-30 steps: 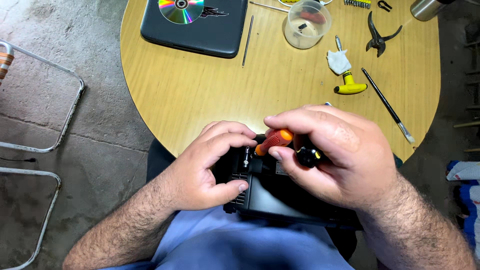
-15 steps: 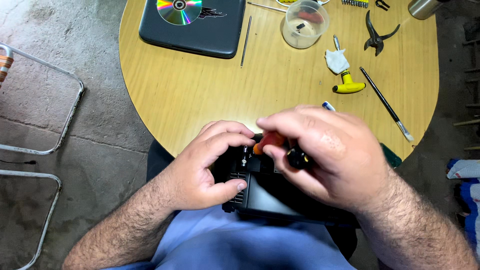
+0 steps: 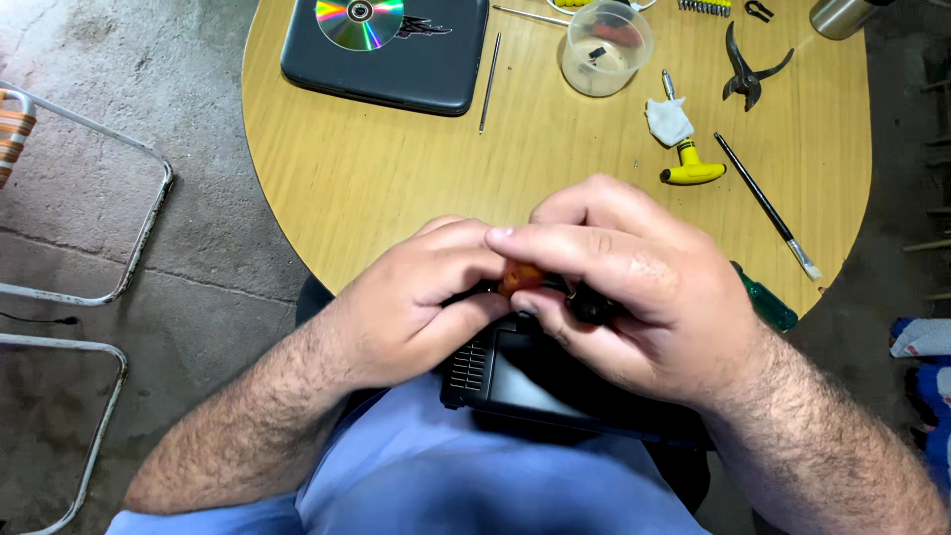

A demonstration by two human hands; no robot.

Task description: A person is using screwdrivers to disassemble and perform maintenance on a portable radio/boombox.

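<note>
A black electronic device [image 3: 525, 381] with a vent grille lies across my lap at the near edge of a round wooden table [image 3: 396, 168]. My left hand [image 3: 416, 297] grips its upper left part. My right hand [image 3: 634, 287] is closed around a small tool with an orange and black handle [image 3: 519, 276], held against the device's top edge. The tool's tip is hidden under my fingers.
On the table lie a dark laptop [image 3: 386, 54] with a disc [image 3: 359, 22] on it, a thin rod [image 3: 489, 67], a clear plastic cup [image 3: 606, 48], a yellow T-handle tool [image 3: 691, 170], pliers [image 3: 748, 67], a brush [image 3: 768, 206] and a green-handled screwdriver [image 3: 765, 302]. Metal chair frames [image 3: 119, 238] stand left.
My right hand has shifted left over the orange-handled tool, now covering most of it and meeting my left fingers. The device stays on my lap.
</note>
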